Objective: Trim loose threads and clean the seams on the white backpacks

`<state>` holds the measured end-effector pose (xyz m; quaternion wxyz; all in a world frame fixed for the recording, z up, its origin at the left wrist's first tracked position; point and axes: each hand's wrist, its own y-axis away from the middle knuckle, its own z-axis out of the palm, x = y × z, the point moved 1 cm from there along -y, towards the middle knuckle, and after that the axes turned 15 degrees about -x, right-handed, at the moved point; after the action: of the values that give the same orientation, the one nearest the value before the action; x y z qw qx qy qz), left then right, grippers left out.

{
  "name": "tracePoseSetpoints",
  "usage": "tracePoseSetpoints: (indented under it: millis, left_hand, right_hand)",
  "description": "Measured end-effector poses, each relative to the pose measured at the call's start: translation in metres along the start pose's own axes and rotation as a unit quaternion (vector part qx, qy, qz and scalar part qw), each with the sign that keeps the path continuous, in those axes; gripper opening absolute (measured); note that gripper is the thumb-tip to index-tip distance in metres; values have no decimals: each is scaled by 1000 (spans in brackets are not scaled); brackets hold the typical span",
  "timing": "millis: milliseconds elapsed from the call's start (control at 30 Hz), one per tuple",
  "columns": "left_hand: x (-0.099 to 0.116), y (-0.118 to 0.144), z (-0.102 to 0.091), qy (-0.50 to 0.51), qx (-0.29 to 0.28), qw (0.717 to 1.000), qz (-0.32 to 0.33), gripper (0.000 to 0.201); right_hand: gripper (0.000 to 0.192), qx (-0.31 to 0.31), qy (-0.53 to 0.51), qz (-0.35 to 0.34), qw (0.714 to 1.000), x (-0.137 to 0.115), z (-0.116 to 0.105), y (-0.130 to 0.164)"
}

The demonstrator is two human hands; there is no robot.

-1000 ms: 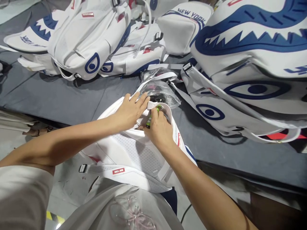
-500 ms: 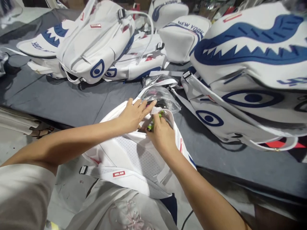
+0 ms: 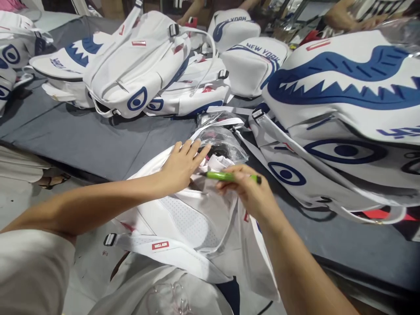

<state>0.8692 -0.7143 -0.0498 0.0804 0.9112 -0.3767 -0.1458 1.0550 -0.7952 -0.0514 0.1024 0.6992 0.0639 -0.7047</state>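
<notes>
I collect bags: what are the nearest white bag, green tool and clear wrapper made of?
Nearest white bag: perhaps matte faux leather, smooth with soft folds. Green tool: likely smooth plastic, bright green, gloss unclear. Clear wrapper: probably glossy plastic film, see-through and crinkled.

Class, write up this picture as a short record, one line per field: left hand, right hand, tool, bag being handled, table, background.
Left hand: the left hand, fingers spread, rests on the white backpack near its opening
Right hand: the right hand grips a green pen-like tool
Tool: dark at both ends, one end towards the left hand
Bag: perforated panel, red strap label; clear plastic beyond its opening
Table: dark grey cover, more white-and-blue bags
Background: another person's arms, top right
</notes>
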Motion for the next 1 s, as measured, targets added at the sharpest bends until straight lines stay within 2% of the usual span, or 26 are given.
tracePoseSetpoints:
  millis: [67,133,233,333,400,567,700,800,1000]
  left_hand:
    - [1,1,-1,1,-9,1000,-19,111]
    - [2,1,-1,-7,-15,1000,-22,108]
    - [4,1,-1,-19,-13,999,-22,102]
    - [4,2,-1,-19,-7,1000,-22,98]
    - [3,1,-1,-15,-8,1000,-19,97]
    - [3,0,-1,-11,-15,1000,-18,97]
    - [3,0,-1,-15,-8,1000,-11,95]
    - [3,-1,-1,-16,-12,1000,-11,93]
    - [2,0,-3,-18,-22,999,-15,91]
  right_hand:
    - [35,15,-72,-2,997,9,-18,-12]
    - [37,14,-59,15,998,11,-25,-12]
    - [31,-29,102,63,992,3,-12,3]
    - [25,-90,281,87,951,-7,5,13]
    - [28,-133,329,98,930,-11,8,14]
    - [28,-212,377,103,896,-14,4,6]
    - [33,-204,431,86,875,-11,13,7]
    - [34,-196,438,81,874,-10,18,7]
    - [39,-234,442,106,859,-16,21,3]
